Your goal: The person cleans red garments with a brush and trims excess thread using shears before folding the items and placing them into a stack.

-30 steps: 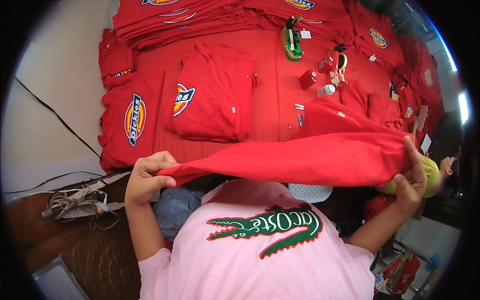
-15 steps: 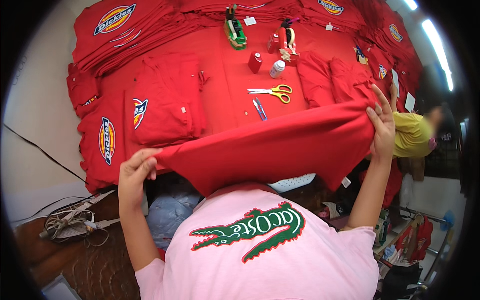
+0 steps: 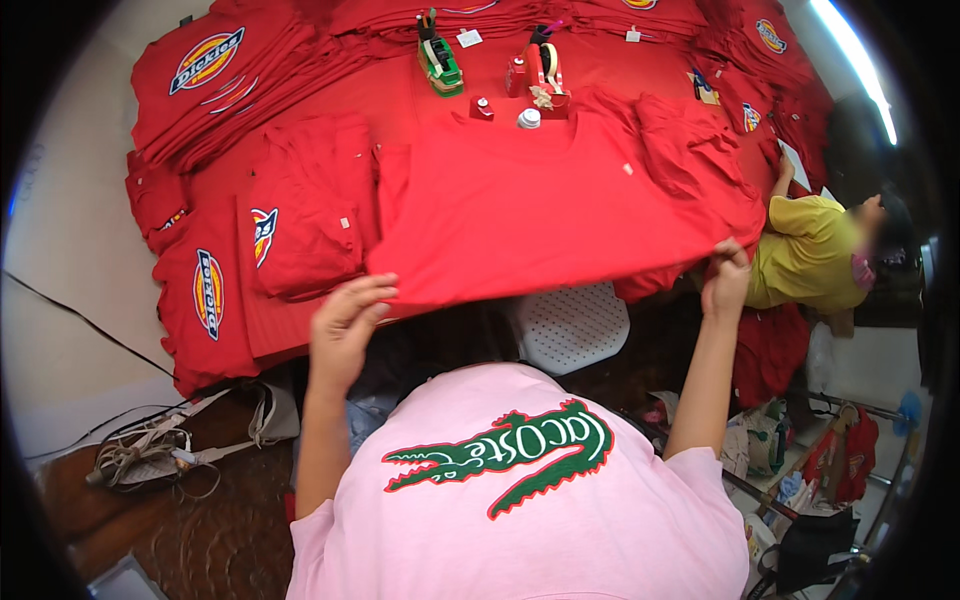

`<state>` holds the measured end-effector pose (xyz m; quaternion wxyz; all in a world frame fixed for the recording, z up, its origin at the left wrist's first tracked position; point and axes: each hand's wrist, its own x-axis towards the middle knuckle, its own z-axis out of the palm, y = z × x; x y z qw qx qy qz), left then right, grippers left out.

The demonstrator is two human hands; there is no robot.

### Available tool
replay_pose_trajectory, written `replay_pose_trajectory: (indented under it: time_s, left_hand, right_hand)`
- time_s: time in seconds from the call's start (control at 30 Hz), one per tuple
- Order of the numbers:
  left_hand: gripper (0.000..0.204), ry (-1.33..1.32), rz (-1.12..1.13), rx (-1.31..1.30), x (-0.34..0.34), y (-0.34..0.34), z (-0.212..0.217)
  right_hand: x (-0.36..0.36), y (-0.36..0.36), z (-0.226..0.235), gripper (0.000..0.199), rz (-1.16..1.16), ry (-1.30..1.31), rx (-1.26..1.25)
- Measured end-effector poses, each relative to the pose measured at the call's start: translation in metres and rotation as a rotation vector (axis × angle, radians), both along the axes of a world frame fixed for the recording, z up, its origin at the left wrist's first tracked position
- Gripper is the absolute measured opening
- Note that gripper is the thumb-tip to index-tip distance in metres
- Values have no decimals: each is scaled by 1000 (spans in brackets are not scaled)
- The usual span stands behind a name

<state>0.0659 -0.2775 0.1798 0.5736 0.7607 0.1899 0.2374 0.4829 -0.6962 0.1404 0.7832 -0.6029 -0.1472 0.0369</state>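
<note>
Red-covered desk (image 3: 300, 330) fills upper frame. Left hand (image 3: 345, 320) and right hand (image 3: 727, 280) each pinch near hem corners of red shirt (image 3: 540, 200), spread flat mid-frame. Risk: far edge sweeping white cap (image 3: 528, 118), small red bottle (image 3: 482, 108); hem wrinkling under uneven pull.

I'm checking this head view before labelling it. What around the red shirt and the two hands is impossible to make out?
- Table top under the red shirt: covered by the spread cloth.
- Left hand and right hand: fingertips tucked under the shirt's near hem, so the grip is hidden.
- Shirt front: faces down or away; any print unseen.
- Small red and white items beyond the collar: too small to identify.
- Folded shirts: bent and cut by the fisheye rim.
</note>
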Motion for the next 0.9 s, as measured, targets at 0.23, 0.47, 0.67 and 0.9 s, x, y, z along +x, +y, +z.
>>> replay_pose_trajectory:
  time_s: [0.23, 0.47, 0.67, 0.9]
  left_hand:
    - [17, 295, -17, 209, -19, -31, -173]
    - [18, 226, 350, 306, -36, 37, -151]
    - [26, 167, 554, 269, -62, 99, -139]
    - [45, 180, 567, 315, -48, 96, -130]
  right_hand:
    - [-47, -10, -138, 29, -34, 2, -866]
    - [-105, 167, -68, 30, -76, -627, -683]
    - [-208, 361, -90, 16, 822, -36, -519]
    - [-257, 445, -79, 32, 799, -356, -1009]
